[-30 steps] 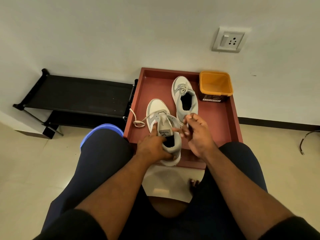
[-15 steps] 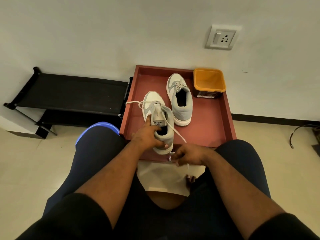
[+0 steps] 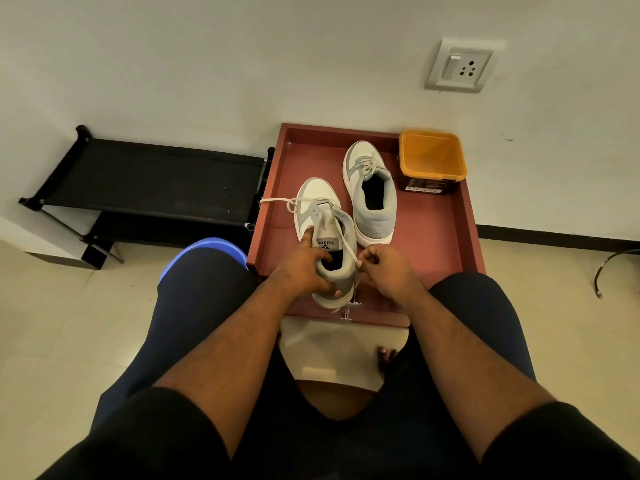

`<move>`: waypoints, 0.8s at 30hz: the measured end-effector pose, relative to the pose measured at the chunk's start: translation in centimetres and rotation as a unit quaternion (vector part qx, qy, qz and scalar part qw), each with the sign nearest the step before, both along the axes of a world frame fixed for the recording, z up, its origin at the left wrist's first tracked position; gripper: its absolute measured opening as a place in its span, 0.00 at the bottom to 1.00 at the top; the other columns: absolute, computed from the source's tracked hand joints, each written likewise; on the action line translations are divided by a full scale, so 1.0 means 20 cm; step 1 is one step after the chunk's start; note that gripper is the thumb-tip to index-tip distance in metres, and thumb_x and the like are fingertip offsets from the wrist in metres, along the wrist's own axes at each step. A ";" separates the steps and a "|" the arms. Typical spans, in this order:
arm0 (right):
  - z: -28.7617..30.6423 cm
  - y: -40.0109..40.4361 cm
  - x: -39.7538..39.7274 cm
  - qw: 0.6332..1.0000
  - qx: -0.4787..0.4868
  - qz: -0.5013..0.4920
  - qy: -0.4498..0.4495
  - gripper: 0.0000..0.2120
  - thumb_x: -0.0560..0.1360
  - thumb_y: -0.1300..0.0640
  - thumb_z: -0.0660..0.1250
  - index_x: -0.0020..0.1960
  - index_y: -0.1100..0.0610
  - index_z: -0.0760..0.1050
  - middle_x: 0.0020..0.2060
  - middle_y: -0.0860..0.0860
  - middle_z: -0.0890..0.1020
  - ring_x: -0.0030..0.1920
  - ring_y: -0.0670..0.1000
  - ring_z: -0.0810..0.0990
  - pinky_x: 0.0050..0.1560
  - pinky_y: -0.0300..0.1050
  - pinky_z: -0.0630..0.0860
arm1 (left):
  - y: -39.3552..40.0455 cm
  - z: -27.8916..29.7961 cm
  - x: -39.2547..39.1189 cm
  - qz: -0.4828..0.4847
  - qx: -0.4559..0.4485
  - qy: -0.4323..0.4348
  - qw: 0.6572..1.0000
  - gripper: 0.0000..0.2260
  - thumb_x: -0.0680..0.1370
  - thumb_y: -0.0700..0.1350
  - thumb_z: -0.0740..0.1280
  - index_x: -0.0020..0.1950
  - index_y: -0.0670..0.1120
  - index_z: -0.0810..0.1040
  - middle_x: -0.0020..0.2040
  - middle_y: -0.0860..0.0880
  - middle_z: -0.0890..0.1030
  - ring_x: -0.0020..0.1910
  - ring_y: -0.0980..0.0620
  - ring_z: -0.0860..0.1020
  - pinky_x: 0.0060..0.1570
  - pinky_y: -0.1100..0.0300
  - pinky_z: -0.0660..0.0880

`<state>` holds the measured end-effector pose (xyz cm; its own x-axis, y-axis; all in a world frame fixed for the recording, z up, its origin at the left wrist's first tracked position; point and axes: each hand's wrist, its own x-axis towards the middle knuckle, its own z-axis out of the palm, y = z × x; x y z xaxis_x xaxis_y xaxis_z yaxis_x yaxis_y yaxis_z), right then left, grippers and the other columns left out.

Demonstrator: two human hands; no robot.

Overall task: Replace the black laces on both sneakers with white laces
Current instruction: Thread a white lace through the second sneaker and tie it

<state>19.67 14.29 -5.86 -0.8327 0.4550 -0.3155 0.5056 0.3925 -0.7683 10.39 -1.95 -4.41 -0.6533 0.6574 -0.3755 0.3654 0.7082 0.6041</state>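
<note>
A: Grip check, right hand [image 3: 382, 268]?
B: Fingers curled, pinching one end of the white lace [image 3: 341, 233] just beside the heel of the near sneaker [image 3: 325, 237]. The lace runs taut from the pinch up to the top eyelets.

A: Left hand [image 3: 306, 266]?
B: Grasping the near sneaker at its collar; thumb inside the opening, index finger laid along the side next to the tongue label.

A: Other lace end?
B: It leaves the eyelets, crosses the left rim of the red tray [image 3: 464, 216] and hangs outside it.

A: Sneaker position relative to the tray?
B: Near sneaker at the tray's front edge, toe pointing to the wall. Second sneaker [image 3: 370, 192] further in, just beside the first, its white lace tied in a bow.

A: Anything else on the tray?
B: Orange tub [image 3: 431, 161] in the far right corner.

A: Beyond the tray?
B: Black shoe rack [image 3: 149, 178] left of it, wall socket [image 3: 460, 65] above it, blue stool [image 3: 204, 245] under the left thigh near its front left corner.
</note>
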 end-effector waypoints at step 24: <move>0.04 -0.05 -0.09 0.983 0.162 0.084 0.014 0.27 0.75 0.56 0.69 0.72 0.53 0.67 0.63 0.52 0.69 0.62 0.53 0.73 0.65 0.44 0.70 | 0.08 -0.08 -0.40 0.134 0.008 0.032 0.990 0.25 0.78 0.49 0.65 0.74 0.50 0.62 0.65 0.41 0.72 0.63 0.40 0.73 0.61 0.45 0.72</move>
